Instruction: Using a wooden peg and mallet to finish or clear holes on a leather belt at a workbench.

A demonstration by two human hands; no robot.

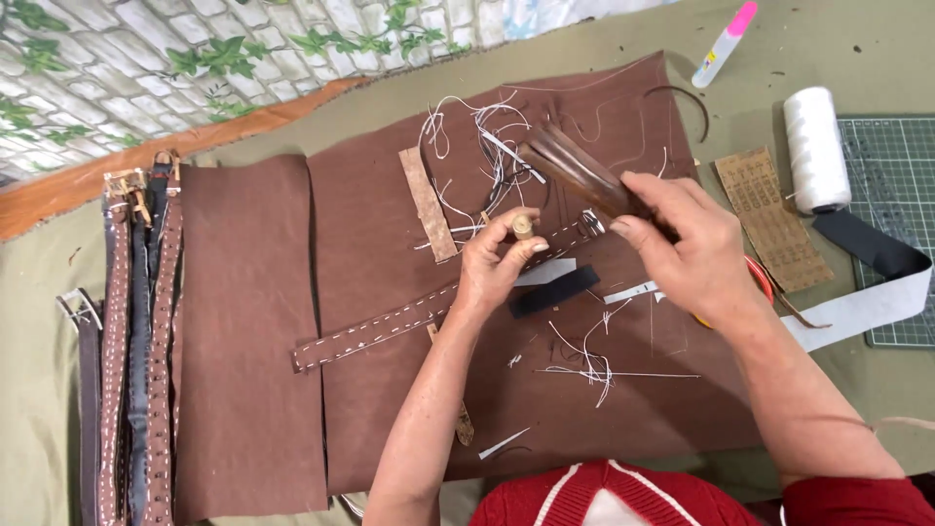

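Observation:
My left hand (494, 265) pinches a small tan cylindrical piece (523, 227) between thumb and fingers, above a brown stitched leather strap (390, 326) that lies across the brown leather sheet (409, 409). A bundle of dark brown leather strips (575, 170) is gripped in my right hand (687, 244); the strips point up and left. The two hands are close together over the middle of the sheet. Loose white thread scraps (487, 146) lie beyond them.
Several finished belts (136, 331) lie at the left. A white thread spool (816, 148), a green cutting mat (901, 185), a black and white strip (877, 292), a perforated tan piece (769, 219) and a glue tube (723, 44) sit at the right. A second brown sheet (248, 341) overlaps left.

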